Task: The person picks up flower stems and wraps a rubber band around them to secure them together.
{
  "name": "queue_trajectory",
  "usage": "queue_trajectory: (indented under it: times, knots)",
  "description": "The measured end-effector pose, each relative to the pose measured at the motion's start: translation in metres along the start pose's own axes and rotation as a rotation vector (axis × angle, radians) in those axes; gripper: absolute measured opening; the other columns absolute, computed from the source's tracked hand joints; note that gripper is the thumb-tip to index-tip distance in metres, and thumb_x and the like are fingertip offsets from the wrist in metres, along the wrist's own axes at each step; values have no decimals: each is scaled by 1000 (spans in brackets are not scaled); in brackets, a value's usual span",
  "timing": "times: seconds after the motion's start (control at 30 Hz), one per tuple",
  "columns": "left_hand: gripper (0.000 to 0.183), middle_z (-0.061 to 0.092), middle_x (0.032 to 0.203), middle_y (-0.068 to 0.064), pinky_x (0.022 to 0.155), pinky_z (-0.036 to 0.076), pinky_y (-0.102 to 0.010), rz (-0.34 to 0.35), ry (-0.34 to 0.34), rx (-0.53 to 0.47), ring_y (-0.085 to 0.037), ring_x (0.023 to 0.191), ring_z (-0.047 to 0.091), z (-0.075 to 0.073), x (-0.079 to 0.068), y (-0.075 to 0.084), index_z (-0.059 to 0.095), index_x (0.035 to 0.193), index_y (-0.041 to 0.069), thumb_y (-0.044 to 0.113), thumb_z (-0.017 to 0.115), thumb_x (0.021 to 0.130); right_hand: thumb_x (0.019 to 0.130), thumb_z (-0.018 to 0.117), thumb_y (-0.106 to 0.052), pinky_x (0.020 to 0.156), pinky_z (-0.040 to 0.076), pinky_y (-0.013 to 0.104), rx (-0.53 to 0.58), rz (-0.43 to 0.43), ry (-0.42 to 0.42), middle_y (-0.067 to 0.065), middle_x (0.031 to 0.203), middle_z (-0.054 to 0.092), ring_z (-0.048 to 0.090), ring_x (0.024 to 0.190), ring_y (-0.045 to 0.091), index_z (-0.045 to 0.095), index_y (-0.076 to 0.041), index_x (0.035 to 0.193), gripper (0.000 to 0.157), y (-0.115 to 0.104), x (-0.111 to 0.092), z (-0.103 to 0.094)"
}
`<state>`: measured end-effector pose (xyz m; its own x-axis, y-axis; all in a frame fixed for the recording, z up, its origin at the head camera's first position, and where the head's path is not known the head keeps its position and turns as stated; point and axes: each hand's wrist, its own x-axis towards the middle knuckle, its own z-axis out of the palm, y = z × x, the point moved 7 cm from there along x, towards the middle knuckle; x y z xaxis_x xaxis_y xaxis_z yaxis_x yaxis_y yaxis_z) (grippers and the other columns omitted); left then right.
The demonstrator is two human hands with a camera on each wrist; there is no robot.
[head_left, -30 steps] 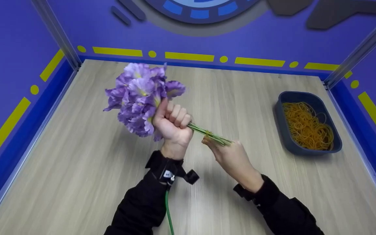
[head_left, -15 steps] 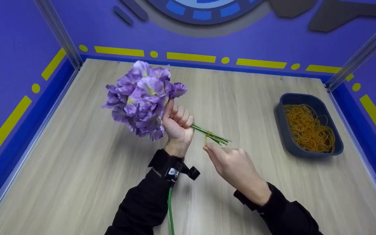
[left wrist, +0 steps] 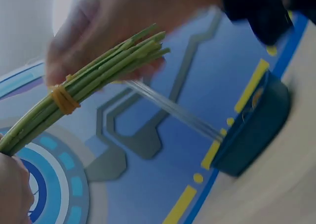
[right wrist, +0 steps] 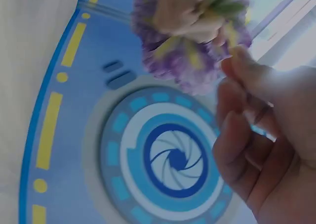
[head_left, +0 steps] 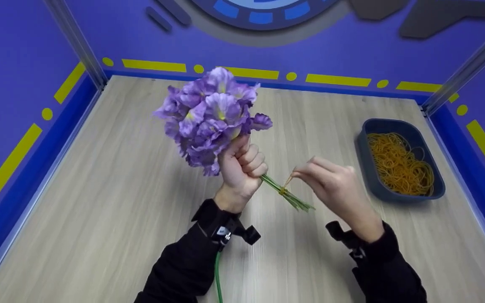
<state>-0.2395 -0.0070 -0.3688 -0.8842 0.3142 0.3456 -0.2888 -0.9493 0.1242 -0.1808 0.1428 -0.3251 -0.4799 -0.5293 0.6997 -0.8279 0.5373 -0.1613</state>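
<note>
No legible text, brands or numbers. White label (head_left: pixel 223 231) on wrist strap (head_left: pixel 209 213) below left hand (head_left: pixel 241 171): too small to read. Wall (head_left: pixel 331 54) beyond hands: shutter-like round emblem (right wrist: pixel 177 158), yellow dash-dot marking (head_left: pixel 338 80).

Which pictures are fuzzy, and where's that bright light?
Head view: the flowers look fairly crisp. Left wrist view: the right hand is smeary, the stems clearer. Right wrist view: the flowers and left hand look soft, with white glare at the upper right.

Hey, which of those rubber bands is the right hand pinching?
The rubber band looped around the flower stems; the other bands lie in the tub.
</note>
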Motion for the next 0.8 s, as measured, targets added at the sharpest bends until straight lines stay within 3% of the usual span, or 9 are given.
queue_trajectory:
  times: [0.13, 0.23, 0.33, 0.37, 0.47, 0.6, 0.7, 0.8]
  knots:
    - [53, 16, 54, 11, 41, 9, -17, 0, -25, -74, -2, 44, 11, 11, -3, 0, 19, 63, 20, 13, 64, 91, 97, 68, -17, 46, 43, 17, 125, 19, 3, -4, 74, 65, 51, 51, 4, 75, -10, 98, 9, 18, -2, 19]
    - [53, 16, 54, 10, 41, 10, -17, 66, -24, -89, -3, 44, 11, 17, -6, 6, 18, 63, 20, 13, 63, 91, 93, 71, -5, 48, 49, 18, 226, 32, -17, 0, 73, 69, 58, 50, 7, 74, -6, 100, 8, 21, -5, 43]
    - [54, 16, 53, 10, 41, 10, -18, 174, 34, -86, -3, 44, 12, 16, -8, 17, 18, 62, 20, 12, 63, 90, 91, 67, 6, 45, 48, 17, 373, 80, -42, 2, 66, 67, 57, 47, 9, 73, -3, 103, 16, 15, -9, 66]
    - [54, 15, 53, 10, 41, 10, -18, 219, 59, -74, -4, 44, 12, 15, -9, 22, 17, 62, 20, 12, 63, 89, 92, 66, 6, 43, 47, 17, 426, 112, -46, 1, 63, 65, 56, 45, 9, 73, -2, 103, 15, 11, -11, 73]
    - [54, 15, 54, 9, 41, 9, -18, 358, 100, 6, -3, 45, 12, 17, -13, 34, 17, 63, 19, 14, 64, 89, 100, 59, 2, 35, 41, 19, 666, 315, -78, 1, 53, 55, 49, 37, 10, 69, 2, 102, 10, 0, -18, 95]
    - [57, 14, 56, 8, 42, 6, -18, 479, 31, 105, -4, 46, 10, 29, -18, 44, 16, 64, 18, 17, 66, 91, 107, 47, -3, 31, 37, 25, 918, 490, -59, 6, 47, 48, 45, 33, 14, 62, 3, 101, 17, -22, -27, 111]
    - [58, 13, 55, 7, 42, 6, -18, 510, -31, 119, -4, 47, 8, 36, -19, 48, 15, 64, 17, 18, 65, 93, 106, 43, 2, 30, 35, 23, 965, 471, -21, 6, 45, 46, 44, 31, 13, 61, 0, 100, 18, -34, -26, 107]
    - [58, 12, 55, 7, 41, 5, -18, 526, -52, 128, -4, 46, 8, 37, -19, 51, 15, 64, 17, 17, 64, 93, 105, 46, 4, 30, 34, 20, 918, 440, -4, 3, 45, 47, 44, 31, 10, 62, -3, 101, 18, -40, -25, 98]
